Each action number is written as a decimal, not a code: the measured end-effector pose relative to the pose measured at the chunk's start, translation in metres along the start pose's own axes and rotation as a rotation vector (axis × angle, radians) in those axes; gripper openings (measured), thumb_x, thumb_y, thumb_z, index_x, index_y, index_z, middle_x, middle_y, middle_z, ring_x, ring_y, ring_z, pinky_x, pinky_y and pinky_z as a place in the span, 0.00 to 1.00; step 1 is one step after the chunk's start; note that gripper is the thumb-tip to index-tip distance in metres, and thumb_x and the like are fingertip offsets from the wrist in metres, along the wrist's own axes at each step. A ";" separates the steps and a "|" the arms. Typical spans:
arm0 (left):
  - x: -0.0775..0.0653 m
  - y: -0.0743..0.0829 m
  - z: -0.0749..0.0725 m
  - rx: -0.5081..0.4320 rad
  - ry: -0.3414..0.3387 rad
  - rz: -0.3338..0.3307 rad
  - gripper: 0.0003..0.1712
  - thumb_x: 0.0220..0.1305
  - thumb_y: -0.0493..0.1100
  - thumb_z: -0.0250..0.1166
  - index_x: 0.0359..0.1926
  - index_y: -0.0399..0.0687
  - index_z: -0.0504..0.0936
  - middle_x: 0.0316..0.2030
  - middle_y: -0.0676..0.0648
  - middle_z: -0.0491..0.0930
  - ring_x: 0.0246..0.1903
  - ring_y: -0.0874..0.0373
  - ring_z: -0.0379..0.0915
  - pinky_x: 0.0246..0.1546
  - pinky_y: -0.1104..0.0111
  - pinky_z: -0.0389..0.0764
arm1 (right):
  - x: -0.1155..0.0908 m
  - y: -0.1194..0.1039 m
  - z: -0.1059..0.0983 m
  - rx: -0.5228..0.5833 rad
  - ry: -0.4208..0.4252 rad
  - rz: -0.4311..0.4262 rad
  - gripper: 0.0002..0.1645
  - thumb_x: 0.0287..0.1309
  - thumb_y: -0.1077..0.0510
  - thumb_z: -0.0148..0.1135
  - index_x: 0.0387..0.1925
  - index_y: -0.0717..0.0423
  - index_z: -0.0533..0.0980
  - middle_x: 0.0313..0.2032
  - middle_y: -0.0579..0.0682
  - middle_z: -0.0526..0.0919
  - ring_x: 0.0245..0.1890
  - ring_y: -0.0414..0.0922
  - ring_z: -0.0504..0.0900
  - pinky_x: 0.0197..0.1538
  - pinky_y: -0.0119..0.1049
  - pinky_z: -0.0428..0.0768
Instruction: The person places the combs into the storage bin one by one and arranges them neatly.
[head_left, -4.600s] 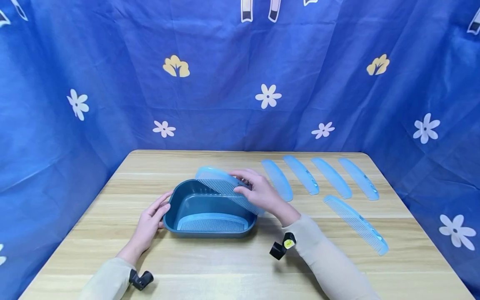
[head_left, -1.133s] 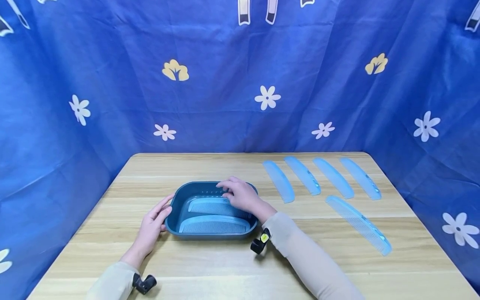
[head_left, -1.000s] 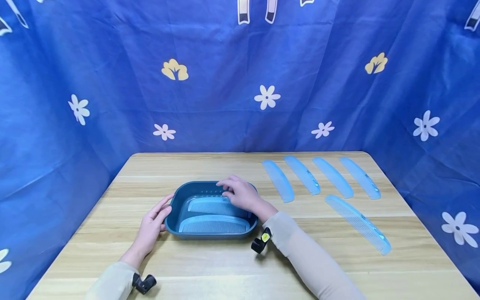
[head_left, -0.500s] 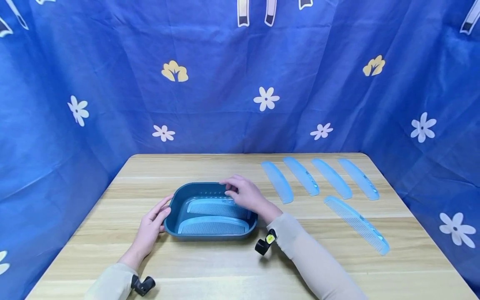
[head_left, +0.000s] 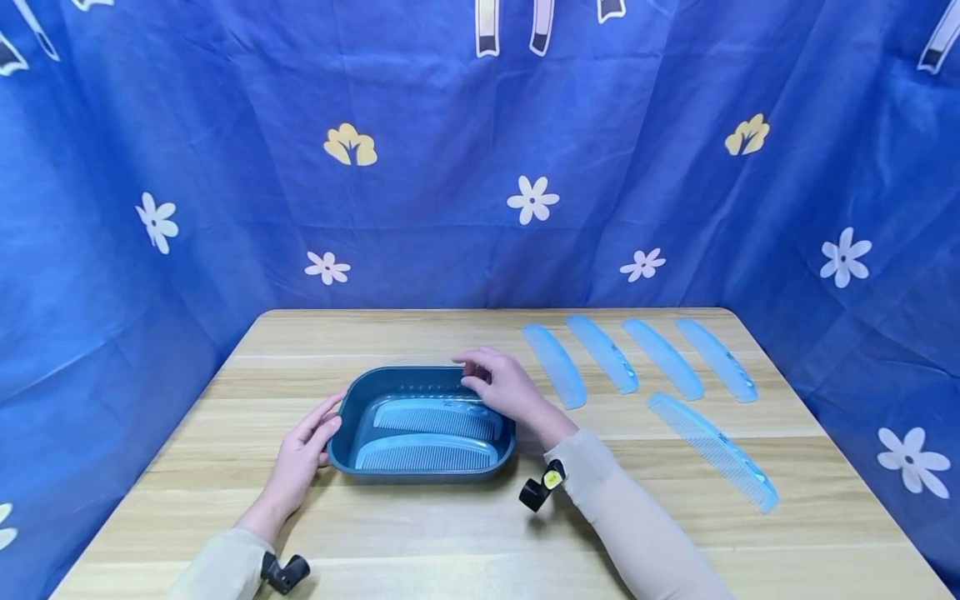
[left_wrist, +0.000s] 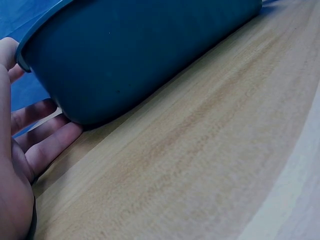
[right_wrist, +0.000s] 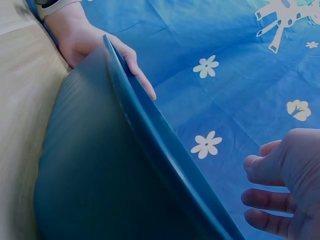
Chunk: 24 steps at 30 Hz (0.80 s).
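Teal basin touching our left hand, fingers spread wide; and our right hand, loosely bent, holding nothing, hides the basin's corner behind its fingers!

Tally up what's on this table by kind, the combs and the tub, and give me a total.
Tub: 1
Combs: 7 (2 lying inside it, 5 loose on the table)
Total: 8

There are seven combs, five on one wooden surface and two inside one basin, along with two hands and two black wrist cameras.
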<state>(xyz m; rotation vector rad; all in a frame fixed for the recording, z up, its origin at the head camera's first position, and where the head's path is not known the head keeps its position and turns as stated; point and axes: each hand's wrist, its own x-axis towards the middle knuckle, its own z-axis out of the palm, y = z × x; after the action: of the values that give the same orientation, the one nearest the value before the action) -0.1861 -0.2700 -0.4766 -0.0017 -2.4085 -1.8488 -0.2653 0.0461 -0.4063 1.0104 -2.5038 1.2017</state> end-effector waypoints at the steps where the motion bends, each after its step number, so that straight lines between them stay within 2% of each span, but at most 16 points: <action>1: 0.000 0.000 0.000 0.000 -0.001 0.000 0.28 0.69 0.56 0.50 0.68 0.58 0.62 0.57 0.39 0.65 0.40 0.64 0.74 0.32 0.67 0.81 | -0.001 0.001 -0.001 0.000 0.005 -0.004 0.19 0.56 0.65 0.62 0.52 0.55 0.77 0.33 0.44 0.77 0.31 0.37 0.74 0.35 0.28 0.75; 12: 0.000 -0.001 0.000 -0.006 0.002 0.015 0.28 0.69 0.55 0.50 0.68 0.57 0.63 0.55 0.40 0.66 0.39 0.63 0.75 0.32 0.67 0.81 | -0.010 0.009 -0.011 0.042 0.054 0.013 0.19 0.56 0.66 0.62 0.51 0.55 0.77 0.34 0.45 0.78 0.33 0.38 0.76 0.35 0.28 0.77; 19: 0.000 -0.001 0.000 -0.004 0.000 0.009 0.28 0.69 0.55 0.50 0.68 0.57 0.62 0.57 0.38 0.64 0.40 0.66 0.75 0.33 0.67 0.81 | -0.015 0.014 -0.019 0.087 0.090 0.020 0.20 0.55 0.68 0.62 0.51 0.58 0.76 0.32 0.48 0.79 0.33 0.40 0.76 0.35 0.35 0.78; 24: 0.000 0.000 0.000 -0.002 0.002 0.008 0.28 0.70 0.55 0.50 0.68 0.57 0.62 0.57 0.38 0.64 0.40 0.66 0.74 0.33 0.67 0.81 | -0.020 0.018 -0.024 0.108 0.108 0.031 0.18 0.56 0.66 0.62 0.50 0.60 0.75 0.31 0.49 0.80 0.31 0.40 0.76 0.34 0.35 0.78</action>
<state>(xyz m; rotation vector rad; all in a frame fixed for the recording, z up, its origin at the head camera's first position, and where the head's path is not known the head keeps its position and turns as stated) -0.1860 -0.2698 -0.4767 -0.0088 -2.4020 -1.8467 -0.2652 0.0816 -0.4103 0.9083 -2.4033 1.3755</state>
